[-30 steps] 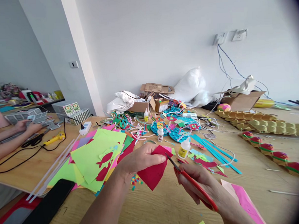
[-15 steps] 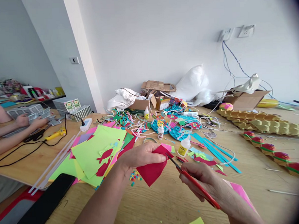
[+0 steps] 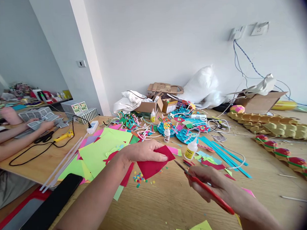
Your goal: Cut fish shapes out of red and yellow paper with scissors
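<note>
My left hand (image 3: 144,152) pinches a dark red sheet of craft paper (image 3: 151,168), with the thumb on top and a pointed corner sticking out to the right. In my right hand (image 3: 208,180) is a pair of red-handled scissors (image 3: 211,195). Their metal tips are just right of the paper's corner, apart from it, and the blades look nearly together. Below and behind the paper lie small coloured dots (image 3: 139,178). A stack of bright green paper sheets (image 3: 94,154) is left of my left hand, partly hidden by my forearm.
A glue bottle (image 3: 190,150) stands beyond the scissors. A black phone (image 3: 52,205) lies at the front left. Cardboard boxes (image 3: 149,108) and blue decorated plates (image 3: 185,135) are at the back. Painted egg-carton strips (image 3: 282,152) lie right. At far left, another person's hands (image 3: 46,125) hold grey pieces.
The scissors have come away from the red paper and now sit apart from its edge. My left hand has tilted the paper, turning its corner rightward. The view has shifted slightly left.
</note>
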The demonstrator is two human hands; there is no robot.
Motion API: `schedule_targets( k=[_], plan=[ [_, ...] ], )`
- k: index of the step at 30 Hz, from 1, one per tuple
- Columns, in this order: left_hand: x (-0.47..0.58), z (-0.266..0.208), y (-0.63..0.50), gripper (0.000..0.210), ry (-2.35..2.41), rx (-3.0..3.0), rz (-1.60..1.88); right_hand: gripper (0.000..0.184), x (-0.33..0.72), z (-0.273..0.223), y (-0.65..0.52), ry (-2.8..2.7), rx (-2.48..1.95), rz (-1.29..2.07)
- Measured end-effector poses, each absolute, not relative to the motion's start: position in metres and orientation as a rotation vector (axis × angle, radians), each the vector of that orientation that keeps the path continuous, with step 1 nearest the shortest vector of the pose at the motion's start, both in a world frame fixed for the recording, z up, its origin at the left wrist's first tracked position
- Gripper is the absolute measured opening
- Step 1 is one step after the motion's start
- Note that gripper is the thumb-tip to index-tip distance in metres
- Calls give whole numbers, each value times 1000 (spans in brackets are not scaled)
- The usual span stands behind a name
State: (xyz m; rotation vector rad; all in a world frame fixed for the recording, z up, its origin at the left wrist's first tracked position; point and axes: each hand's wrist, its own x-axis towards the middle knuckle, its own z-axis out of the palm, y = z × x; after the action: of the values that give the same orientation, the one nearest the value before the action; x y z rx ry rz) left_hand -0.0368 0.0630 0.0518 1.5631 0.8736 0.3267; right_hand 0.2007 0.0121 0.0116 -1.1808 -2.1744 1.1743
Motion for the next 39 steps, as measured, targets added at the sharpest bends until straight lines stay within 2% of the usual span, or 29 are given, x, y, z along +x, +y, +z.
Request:
schedule_targets(
  k=[2,8,12,17,19,22,26,28,30,32,35,39],
  plan=[
    [-38,55,63,16,884,1566,328,31,204,9,14,-1984,-1094,1237],
    [-26,62,59,10,868,1699,241,23,183,15,8,-1491,-1001,1098],
    [-11,62,56,13,831,1835,176,16,166,9,7,-1387,-991,1139],
    [-14,59,61,15,726,1799,204,21,165,4,10,-1253,-956,1159],
    [-21,53,64,26,620,1722,371,21,165,6,10,-1159,-935,1126],
    [-29,37,64,56,480,1456,726,19,166,7,11,-1052,-886,1041],
    [-19,12,51,72,308,1349,765,18,168,1,14,-946,-847,962],
    [-5,5,42,65,369,1390,773,18,167,0,14,-917,-838,947],
    [10,3,34,48,481,1439,824,19,165,1,13,-914,-828,945],
    [22,3,31,40,621,1466,1002,19,162,4,11,-924,-829,952],
    [34,7,30,44,765,1436,1125,21,158,8,8,-962,-877,951],
    [39,15,30,37,804,1344,1183,21,157,9,6,-1035,-948,926]
  ],
)
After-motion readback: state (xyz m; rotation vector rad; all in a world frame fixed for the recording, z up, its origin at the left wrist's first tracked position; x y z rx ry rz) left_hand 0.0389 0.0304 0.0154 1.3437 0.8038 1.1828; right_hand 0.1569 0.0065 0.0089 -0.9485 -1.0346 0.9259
